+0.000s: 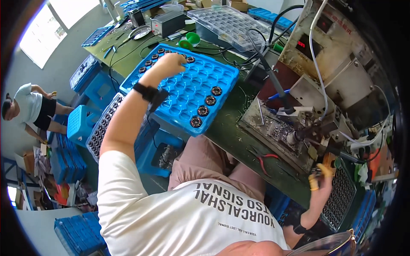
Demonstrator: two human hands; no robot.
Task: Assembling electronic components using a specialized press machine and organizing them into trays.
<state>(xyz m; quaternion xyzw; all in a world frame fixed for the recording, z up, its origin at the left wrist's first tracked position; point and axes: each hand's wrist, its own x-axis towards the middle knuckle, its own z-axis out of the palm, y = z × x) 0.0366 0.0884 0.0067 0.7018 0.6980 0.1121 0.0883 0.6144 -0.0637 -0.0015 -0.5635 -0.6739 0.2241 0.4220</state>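
Note:
My left hand reaches over the far part of a blue plastic tray with round pockets. Its fingers are pinched together beside a motor stator, small, round and black; whatever lies between the fingertips is hidden. More stators sit in the tray's left and far pockets, and several line its right side, such as one stator. On the right, beside the machine, my right hand has yellow covers on its fingers. Those fingers are closed round a small dark stator, partly covered.
A grimy metal machine with a cable and hose stands on the green bench at right. Red-handled pliers lie before it. A full tray of stators is beyond my right hand. Another person stands at far left near blue stools.

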